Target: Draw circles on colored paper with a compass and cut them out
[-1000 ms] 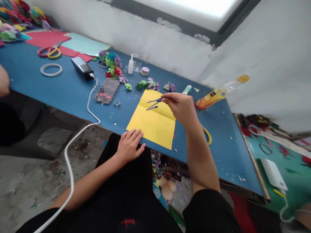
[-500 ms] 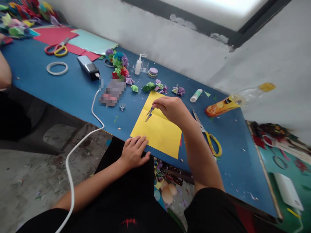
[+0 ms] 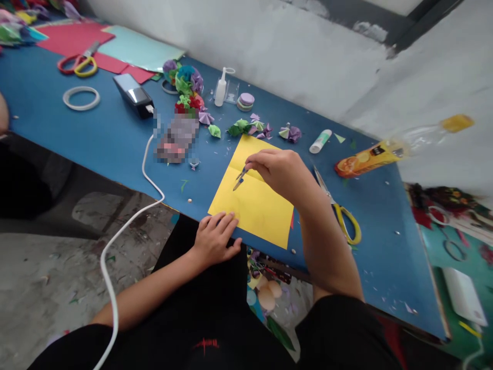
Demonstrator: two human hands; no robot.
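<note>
A yellow sheet of paper [image 3: 254, 203] with a fold line lies on the blue table [image 3: 115, 139] near its front edge. My right hand [image 3: 279, 169] pinches a small blue drawing compass [image 3: 241, 177], its two legs pointing down onto the upper half of the sheet. My left hand [image 3: 215, 239] rests with fingers stretched flat on the sheet's near left corner, holding nothing.
Yellow-handled scissors [image 3: 342, 213] lie right of my arm. A glue stick [image 3: 320, 141], an orange bottle [image 3: 389, 149], folded paper bits [image 3: 246, 126], a glue bottle [image 3: 220, 88], a tape ring [image 3: 80, 97], a charger [image 3: 134, 95] with white cable, red and yellow scissors [image 3: 79, 64] lie about. Another person's arm [image 3: 3, 115] is at left.
My right hand has brought the compass down from above the sheet's far edge to its surface, legs closer together. The left hand stays on the corner. The view shifted slightly.
</note>
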